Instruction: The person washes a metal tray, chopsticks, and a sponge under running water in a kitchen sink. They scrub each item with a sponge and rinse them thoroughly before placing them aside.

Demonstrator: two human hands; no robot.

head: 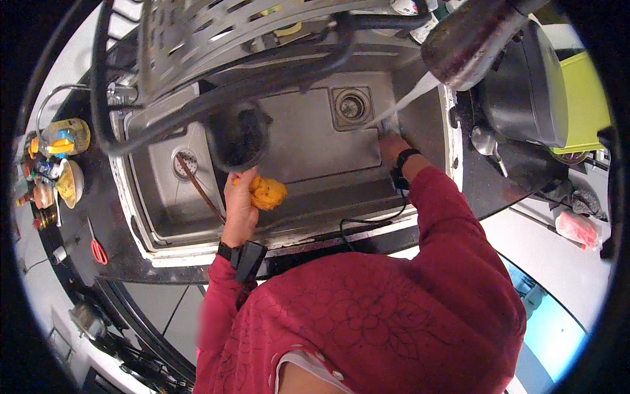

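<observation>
My left hand [241,202] grips a dark round pot [239,140] at its near edge, above the divider of a stainless steel double sink [315,147]. An orange cloth or sponge [268,192] is against the fingers of that hand; whether it is also gripped is unclear. In the right part of the large basin, my right hand [395,148] reaches down near a stream of water [406,103] from a worn metal faucet head [467,47]. Its fingers are blurred, so what they hold cannot be made out. A brown stick [197,184] leans across the small basin.
A dark metal rack [221,103] hangs over the sink's far side. On the right counter are a large dark container [524,88] and a ladle [487,143]. Red-handled scissors [98,251], a bowl [71,184] and a bottle [69,137] sit at left.
</observation>
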